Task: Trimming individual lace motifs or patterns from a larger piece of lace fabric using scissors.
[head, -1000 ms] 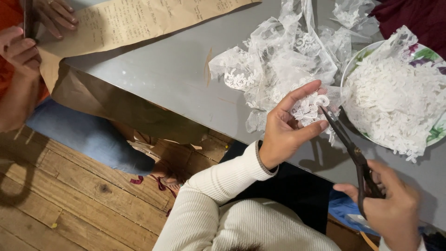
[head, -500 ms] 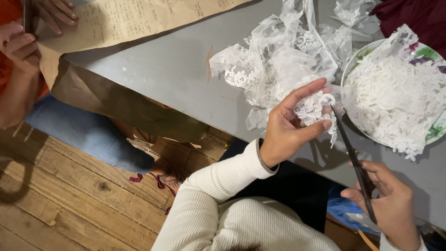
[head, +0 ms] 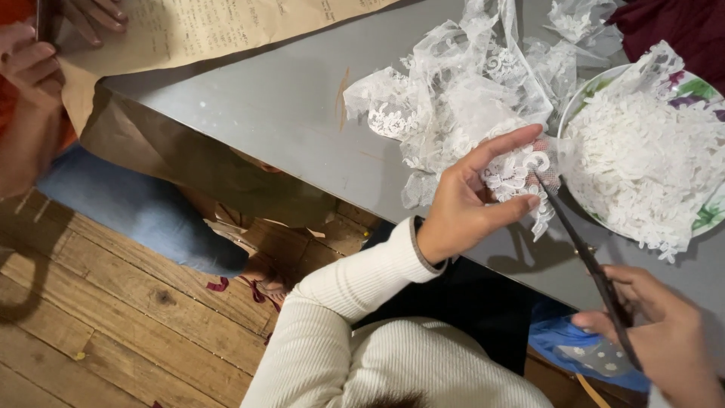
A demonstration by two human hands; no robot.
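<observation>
My left hand pinches a piece of white lace between thumb and fingers, above the grey table. A larger heap of white lace fabric trails from it across the table. My right hand grips the handles of black scissors, whose closed blades point up to the held lace and touch its edge. A floral plate on the right is piled with small white lace cutouts.
Another person sits at the left, hands on a brown paper sheet that hangs over the table edge, legs in blue jeans. Wooden floor lies below. Dark red cloth is at the top right.
The scissors have shut and swung so their tips meet the lace. My right hand has dropped lower and to the right. My left hand keeps its hold on the lace.
</observation>
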